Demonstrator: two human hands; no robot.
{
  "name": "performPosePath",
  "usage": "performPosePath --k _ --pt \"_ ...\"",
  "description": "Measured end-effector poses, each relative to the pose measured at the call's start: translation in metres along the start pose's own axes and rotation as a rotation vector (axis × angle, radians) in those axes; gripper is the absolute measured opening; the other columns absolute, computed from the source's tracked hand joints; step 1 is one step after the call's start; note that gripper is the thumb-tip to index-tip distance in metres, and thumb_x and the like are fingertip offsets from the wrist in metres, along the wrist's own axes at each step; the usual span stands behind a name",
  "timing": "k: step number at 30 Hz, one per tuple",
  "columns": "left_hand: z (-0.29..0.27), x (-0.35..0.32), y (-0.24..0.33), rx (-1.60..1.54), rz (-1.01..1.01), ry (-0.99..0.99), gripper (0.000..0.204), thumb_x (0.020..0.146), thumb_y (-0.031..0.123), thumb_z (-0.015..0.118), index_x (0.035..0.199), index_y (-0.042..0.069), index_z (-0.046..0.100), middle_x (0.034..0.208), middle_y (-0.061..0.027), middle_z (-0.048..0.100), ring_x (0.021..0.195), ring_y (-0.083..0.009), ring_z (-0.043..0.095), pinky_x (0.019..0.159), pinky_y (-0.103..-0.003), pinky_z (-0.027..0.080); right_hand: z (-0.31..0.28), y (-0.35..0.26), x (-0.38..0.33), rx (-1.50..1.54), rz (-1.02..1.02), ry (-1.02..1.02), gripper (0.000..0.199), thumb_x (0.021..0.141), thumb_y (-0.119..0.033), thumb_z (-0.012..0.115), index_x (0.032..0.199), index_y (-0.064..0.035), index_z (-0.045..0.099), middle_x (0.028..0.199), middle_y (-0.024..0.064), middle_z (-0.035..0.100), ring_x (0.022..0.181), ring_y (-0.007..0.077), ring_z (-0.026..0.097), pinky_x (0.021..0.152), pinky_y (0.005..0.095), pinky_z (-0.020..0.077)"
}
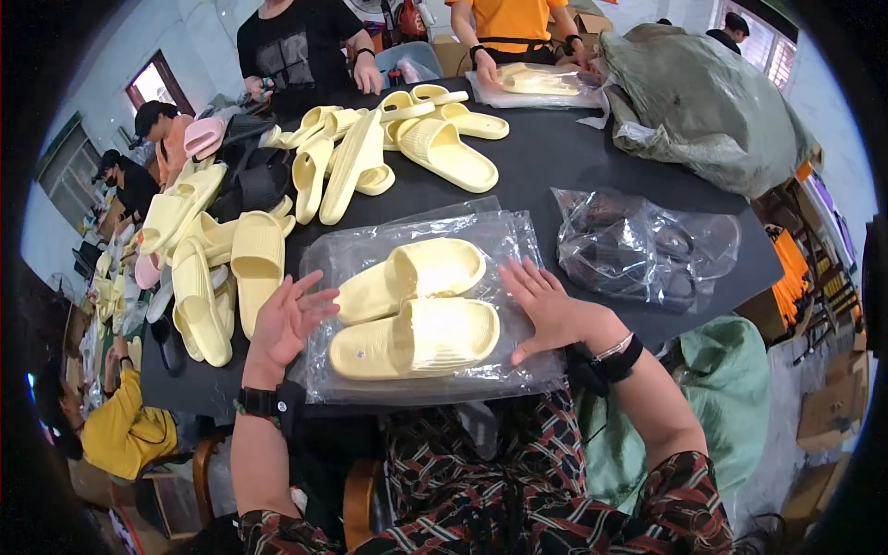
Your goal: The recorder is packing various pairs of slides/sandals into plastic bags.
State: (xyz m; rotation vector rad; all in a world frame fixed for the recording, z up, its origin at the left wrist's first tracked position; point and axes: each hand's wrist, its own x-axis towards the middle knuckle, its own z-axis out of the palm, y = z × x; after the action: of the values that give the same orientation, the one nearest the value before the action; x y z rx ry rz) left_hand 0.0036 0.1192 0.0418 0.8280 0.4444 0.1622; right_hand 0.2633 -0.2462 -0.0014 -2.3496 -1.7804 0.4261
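Note:
A pair of pale yellow slide sandals [413,338] lies side by side in front of me, toe straps toward the right. Beneath them are several flat clear plastic bags [321,377]; glare keeps me from telling whether the pair is inside the top bag. My left hand [289,324] is open at the left edge of the bags, palm turned up, fingertips close to the heels. On the right, my right hand [555,314] spreads its fingers over the edge of the bags, just beyond the straps, holding nothing.
Loose yellow slides [449,153] are heaped at the back and left of the black table [546,139], with black slides [254,162] among them. Bagged dark slides [647,250] lie right. A large grey-green sack [703,102] occupies the far right. Two people stand across the table.

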Motion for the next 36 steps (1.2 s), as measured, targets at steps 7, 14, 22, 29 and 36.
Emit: performPosePath --k 7,14,22,29,36 --pt "-0.008 0.002 -0.018 0.782 0.145 0.051 0.033 0.095 0.006 0.06 0.127 -0.001 0.06 0.117 -0.0191 0.068 0.09 -0.0269 0.07 0.075 -0.026 0.055 -0.003 0.005 0.016 0.036 0.047 -0.012 0.15 0.054 -0.079 0.077 0.157 -0.0013 0.001 0.163 0.0268 0.003 0.152 0.042 -0.002 0.121 0.056 0.0068" --pt "0.037 0.018 -0.018 1.845 0.72 -0.432 0.069 0.078 0.026 0.077 0.142 0.019 0.054 0.155 -0.0127 0.038 0.14 -0.0362 0.034 0.115 -0.047 0.03 0.0 0.006 0.016 -0.047 0.063 -0.028 0.155 0.049 -0.083 0.076 0.157 0.0004 0.003 0.163 0.0278 0.005 0.152 0.0412 0.0 0.121 0.0557 0.005" --pt "0.062 0.068 -0.035 1.843 0.657 -0.692 0.083 0.082 0.034 0.077 0.151 0.011 0.038 0.153 -0.0207 0.038 0.145 -0.039 0.029 0.12 -0.052 0.02 0.004 0.005 0.016 -0.046 0.067 -0.007 0.157 0.046 -0.081 0.078 0.157 0.0014 0.003 0.163 0.0285 0.006 0.153 0.0404 0.002 0.121 0.0548 0.0052" --pt "0.057 0.078 -0.068 1.719 0.705 -0.48 0.057 0.075 0.015 0.073 0.128 0.003 0.057 0.133 -0.0187 0.053 0.131 -0.0366 0.046 0.115 -0.05 0.029 0.0 0.0 0.018 -0.033 0.082 -0.013 0.157 0.047 -0.08 0.08 0.157 0.0015 0.003 0.163 0.0275 0.006 0.153 0.0397 0.002 0.122 0.0538 0.0042" --pt "0.036 0.068 -0.062 1.824 0.737 -0.485 0.037 0.082 0.015 0.066 0.117 0.004 0.066 0.127 -0.0158 0.061 0.133 -0.0348 0.046 0.115 -0.05 0.03 0.01 0.008 0.021 -0.041 0.047 0.021 0.157 0.046 -0.083 0.077 0.156 0.0029 0.005 0.164 0.0252 0.006 0.153 0.0394 0.0 0.121 0.0544 0.0042"
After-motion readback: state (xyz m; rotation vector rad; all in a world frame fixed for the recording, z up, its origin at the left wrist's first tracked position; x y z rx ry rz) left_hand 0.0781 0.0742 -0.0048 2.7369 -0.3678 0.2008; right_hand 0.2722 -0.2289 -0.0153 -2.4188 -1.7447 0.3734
